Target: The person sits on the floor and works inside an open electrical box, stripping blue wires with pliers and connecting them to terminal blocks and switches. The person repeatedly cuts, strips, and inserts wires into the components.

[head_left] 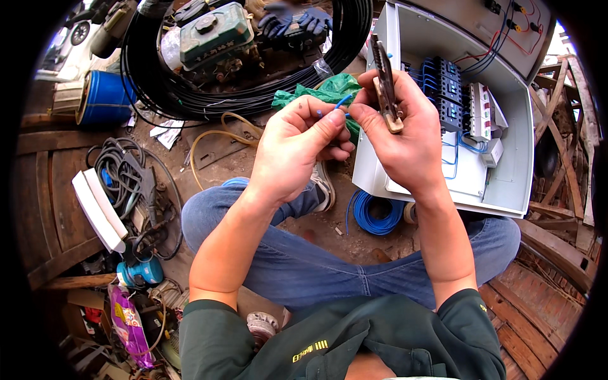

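Observation:
My left hand [291,142] is closed around a short piece of blue wire [344,101], pinching it between thumb and fingers just left of my right hand. My right hand [408,139] grips a dark hand tool with worn pale handles [386,88], held upright, while its thumb reaches toward the wire. Behind my hands, an open grey metal electrical enclosure [510,177] holds black contactors [448,88], white breakers [479,111] and blue wiring. A coil of blue wire [373,221] lies on the ground below it, between my crossed legs and the box.
A black cable coil [136,63], an engine [215,38], gloves [291,19] and green plastic [294,98] sit ahead. On the left are a blue drum [104,98], tangled cables [126,171] and clutter. Broken timber [557,139] is piled at the right.

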The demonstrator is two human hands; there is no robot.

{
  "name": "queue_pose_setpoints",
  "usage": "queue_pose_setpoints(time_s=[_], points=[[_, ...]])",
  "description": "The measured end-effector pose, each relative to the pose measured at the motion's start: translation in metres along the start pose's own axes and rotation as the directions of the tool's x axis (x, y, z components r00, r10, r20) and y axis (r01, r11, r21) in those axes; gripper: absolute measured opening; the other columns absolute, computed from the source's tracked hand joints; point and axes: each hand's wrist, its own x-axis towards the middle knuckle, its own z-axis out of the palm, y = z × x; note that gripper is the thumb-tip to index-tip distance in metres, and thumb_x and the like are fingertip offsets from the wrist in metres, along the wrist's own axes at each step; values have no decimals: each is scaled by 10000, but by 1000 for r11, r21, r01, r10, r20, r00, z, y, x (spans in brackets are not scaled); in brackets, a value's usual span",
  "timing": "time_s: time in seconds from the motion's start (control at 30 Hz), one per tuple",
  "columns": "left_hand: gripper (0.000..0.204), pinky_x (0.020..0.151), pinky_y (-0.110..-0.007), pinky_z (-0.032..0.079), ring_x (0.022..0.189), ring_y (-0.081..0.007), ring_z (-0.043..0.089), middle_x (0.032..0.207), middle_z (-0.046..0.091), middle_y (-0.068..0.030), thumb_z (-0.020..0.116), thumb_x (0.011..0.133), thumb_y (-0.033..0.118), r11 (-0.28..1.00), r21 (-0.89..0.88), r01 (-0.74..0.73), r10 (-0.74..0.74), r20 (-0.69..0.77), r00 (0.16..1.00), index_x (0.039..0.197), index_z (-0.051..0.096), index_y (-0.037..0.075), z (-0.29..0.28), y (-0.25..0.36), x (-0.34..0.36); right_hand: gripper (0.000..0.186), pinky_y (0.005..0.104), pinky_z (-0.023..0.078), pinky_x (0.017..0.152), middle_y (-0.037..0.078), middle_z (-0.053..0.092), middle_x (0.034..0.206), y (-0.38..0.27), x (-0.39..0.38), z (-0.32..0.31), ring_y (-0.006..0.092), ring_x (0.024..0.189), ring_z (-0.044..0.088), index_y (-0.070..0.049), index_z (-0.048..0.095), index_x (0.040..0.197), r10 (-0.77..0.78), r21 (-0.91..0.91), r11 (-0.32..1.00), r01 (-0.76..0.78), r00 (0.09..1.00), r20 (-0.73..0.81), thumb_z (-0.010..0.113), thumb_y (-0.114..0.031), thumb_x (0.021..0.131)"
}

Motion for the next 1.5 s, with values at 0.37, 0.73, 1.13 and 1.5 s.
queue_pose_setpoints(time_s=[0.37,0.73,1.13,1.5], points=[[162,596,-186,406,679,-25,499,829,608,19,602,1066,213,991,117,-58,62,-30,998,1098,595,54,11,1,-4,287,231,484,723,13,624,929,-13,-24,-8,73,823,579,15,587,1189,140,225,965,-136,990,-2,712,-23,934],[137,603,-221,377,684,-70,462,834,554,-3,549,1082,170,976,-78,-203,212,126,969,1113,555,37,14,5,-15,431,334,519,834,126,634,1005,5,-36,-23,223,868,627,13,584,1204,-61,-362,929,74,997,46,723,16,795],[102,656,-233,406,724,-83,472,927,591,-42,552,1073,129,966,-97,-239,252,151,956,1095,528,32,16,-2,-16,560,411,512,840,162,629,1011,2,-36,-9,346,941,619,-13,594,1192,-209,-422,888,182,978,-18,750,53,658],[96,665,-236,412,740,-85,474,954,602,-56,571,1061,120,942,-39,-332,334,151,930,1092,524,43,18,-4,-15,412,428,483,759,123,616,849,3,-37,-2,340,809,616,-11,601,1049,-223,-368,912,181,972,-74,694,36,651]])
